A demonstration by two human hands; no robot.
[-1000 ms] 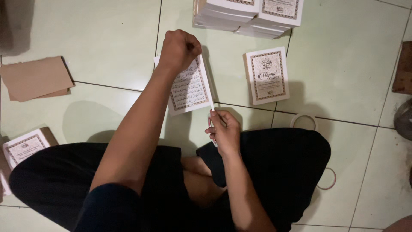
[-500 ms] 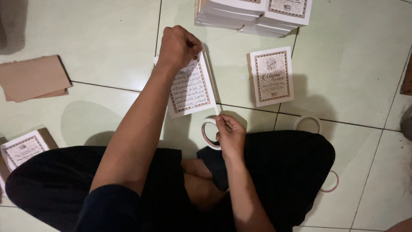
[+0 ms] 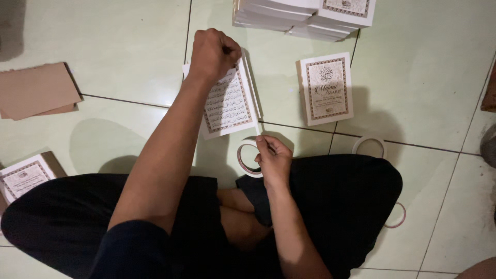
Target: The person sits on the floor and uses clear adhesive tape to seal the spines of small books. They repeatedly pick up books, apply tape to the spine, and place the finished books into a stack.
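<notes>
So, left hand point(image 3: 214, 51) is a closed fist pressing down on the top edge of the open booklet point(image 3: 227, 103), which lies flat on the tile floor point(image 3: 129, 46) w/ its inner page showing; fingers are curled tight, can't tell if they pinch anything underneath. Right hand point(image 3: 273, 159) grips the tape roll point(image 3: 247, 159), thumb and fingertips pinched on its rim, roll standing on edge just left of the fingers and just below the booklet's lower right corner. A thin pale strip seems to run from the fingertips up along the booklet's right edge, prob. tape, but too fine to be sure. Judging progress: this booklet looks mid-taping, edge not finished. A closed booklet point(image 3: 326, 88) lies right of the fingers, apart from them; a stack point(image 3: 305, 15) sits beyond the fist, and one more booklet point(image 3: 23, 175) on brown card is far left by the knee; which of these are done, can't tell. Brown card sheets point(image 3: 36, 90) lie well left of the fist. Two more rolls: one point(image 3: 369, 144) right of the fingers, another point(image 3: 398, 217) by the right knee, half hidden under the black trousers.
</notes>
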